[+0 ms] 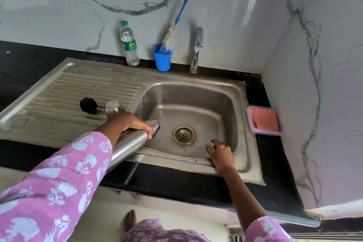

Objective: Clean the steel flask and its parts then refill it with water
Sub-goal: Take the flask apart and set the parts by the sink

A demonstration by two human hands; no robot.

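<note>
My left hand (pixel 133 124) grips the steel flask (pixel 129 147) near its neck and holds it tilted, its open threaded mouth over the left side of the sink basin (pixel 231 104). A black stopper (pixel 88 105) and the steel cup lid (pixel 114 108) stand on the ribbed drainboard (pixel 78 88) just behind that hand. Over the basin's front edge my right hand (pixel 221 154) hovers with fingers loosely spread, holding nothing. The drain (pixel 184 135) lies between the two hands.
At the back stand a plastic water bottle (pixel 129 45), a blue cup (pixel 162 58) holding a blue-handled bottle brush (pixel 176 23), and the tap (pixel 197 49), with no water flowing. A lidless box with a pink cloth (pixel 264 121) sits right of the sink. Marble walls close the corner.
</note>
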